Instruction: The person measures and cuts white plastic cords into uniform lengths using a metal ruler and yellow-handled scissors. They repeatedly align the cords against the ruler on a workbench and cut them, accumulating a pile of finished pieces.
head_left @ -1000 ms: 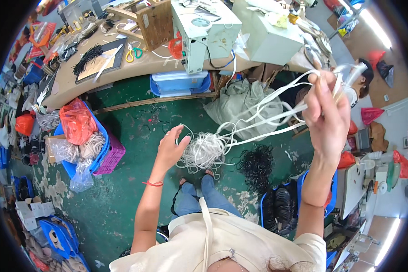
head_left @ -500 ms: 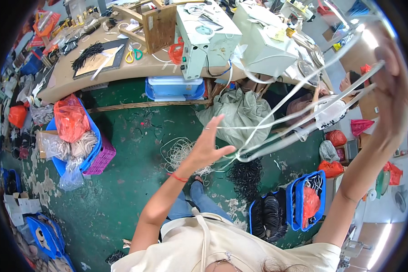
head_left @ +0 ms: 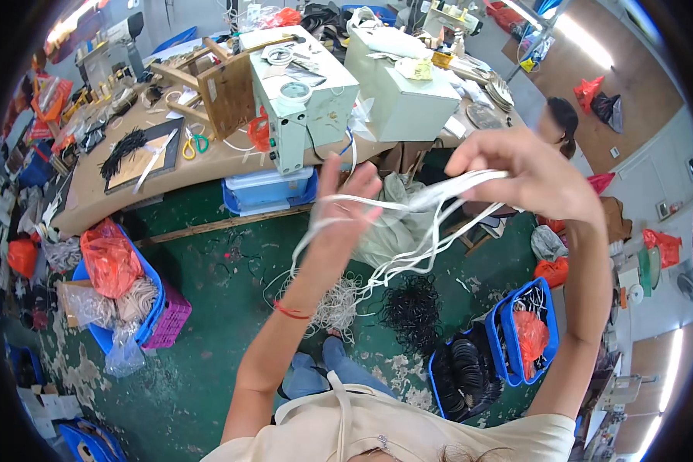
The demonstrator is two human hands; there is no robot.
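My right hand [head_left: 527,177] is raised and closed around a bundle of white elastic cords [head_left: 423,212]. The cords run leftward across the fingers of my left hand [head_left: 345,212], which is spread with its palm up and touches the strands. From both hands the cords hang down to a tangled white pile [head_left: 335,304] on the green floor. A heap of black cords [head_left: 412,308] lies just right of that pile. A thin red band circles my left wrist [head_left: 291,311].
A cluttered workbench [head_left: 177,165] holds two pale green machine boxes [head_left: 300,100], scissors and a wooden stool. Blue crates [head_left: 516,339] with black loops and a red bag stand at right. A blue bin [head_left: 142,308] with bags sits left. Another person's head [head_left: 564,119] shows behind the bench.
My right hand came down and leftward with the cord bundle. My left hand rose from near the floor pile up into the strands, fingers spread.
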